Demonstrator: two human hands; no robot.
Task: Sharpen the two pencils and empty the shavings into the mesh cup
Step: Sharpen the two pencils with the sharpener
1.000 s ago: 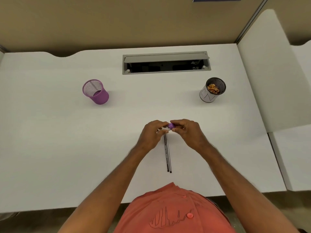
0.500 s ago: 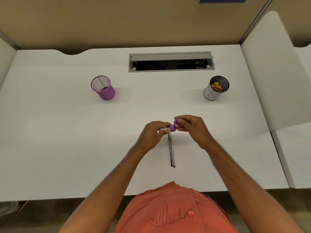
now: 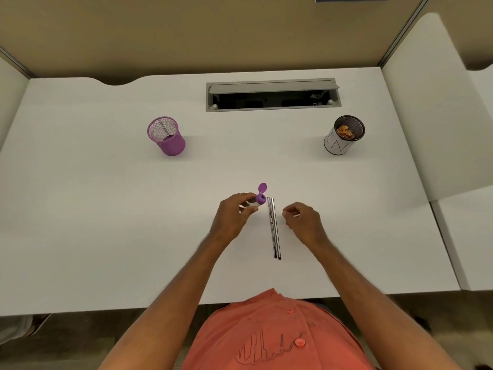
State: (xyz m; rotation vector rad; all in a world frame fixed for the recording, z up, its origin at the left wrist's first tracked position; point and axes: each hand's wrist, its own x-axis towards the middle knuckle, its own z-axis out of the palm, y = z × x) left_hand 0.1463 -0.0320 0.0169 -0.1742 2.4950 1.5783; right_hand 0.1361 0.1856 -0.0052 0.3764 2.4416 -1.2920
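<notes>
Two dark pencils [image 3: 274, 228] lie side by side on the white desk [image 3: 106, 209], pointing away from me. My left hand [image 3: 234, 214] grips a small sharpener [image 3: 259, 198] with a purple top, just left of the pencils' far ends; its purple lid [image 3: 262, 187] stands flipped open. My right hand [image 3: 302, 220] hovers just right of the pencils, fingers loosely curled, holding nothing. A dark mesh cup [image 3: 344, 136] with a white wrap holds orange shavings at the far right. A purple mesh cup [image 3: 166, 136] stands at the far left.
A grey cable hatch [image 3: 272, 94] is set into the back of the desk. Beige partition walls close the desk off behind and at the sides. A white panel [image 3: 432, 116] adjoins the desk on the right.
My right hand has let go of the sharpener's lid and dropped to the right of the pencils. The lid now stands open. My left hand still holds the sharpener.
</notes>
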